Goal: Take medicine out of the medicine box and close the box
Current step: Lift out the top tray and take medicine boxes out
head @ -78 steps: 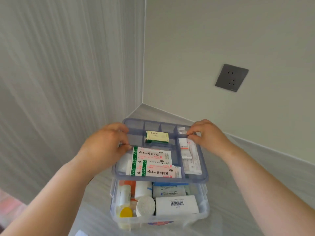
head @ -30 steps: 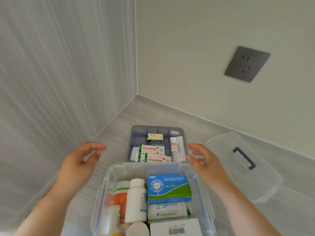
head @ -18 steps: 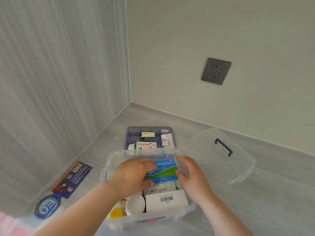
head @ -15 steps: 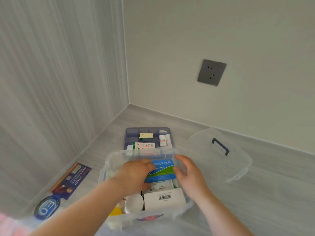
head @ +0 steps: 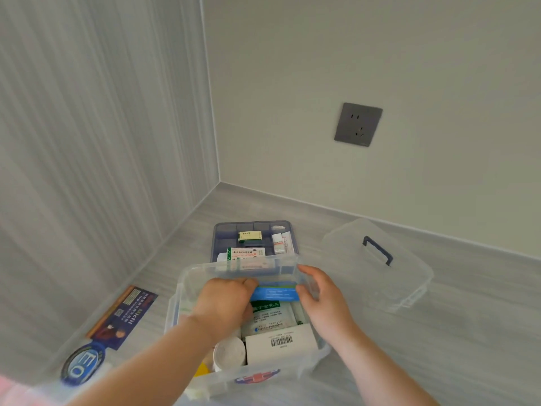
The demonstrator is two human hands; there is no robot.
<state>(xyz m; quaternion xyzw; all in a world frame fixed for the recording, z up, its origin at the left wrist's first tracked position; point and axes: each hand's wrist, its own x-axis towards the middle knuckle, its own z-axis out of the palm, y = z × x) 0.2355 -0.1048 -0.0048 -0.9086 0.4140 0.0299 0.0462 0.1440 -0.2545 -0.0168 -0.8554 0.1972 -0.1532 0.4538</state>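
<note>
1. Clear plastic made up the medicine box (head: 187,291), which stood open on the grey floor (head: 439,332), packed with cartons and bottles; closing it was not yet done.
2. Its see-through lid (head: 404,276) with a dark handle lay off to the right, apart from the box.
3. The blue divider tray (head: 222,232) sat on the floor just behind the box, so both would likely need refitting.
4. The left hand (head: 222,303) and right hand (head: 325,297) were inside the box, each pinching one end of a blue carton (head: 275,293).
5. That carton was tilted up at the box's far end, seemingly mid-lift; it was not out yet.
</note>
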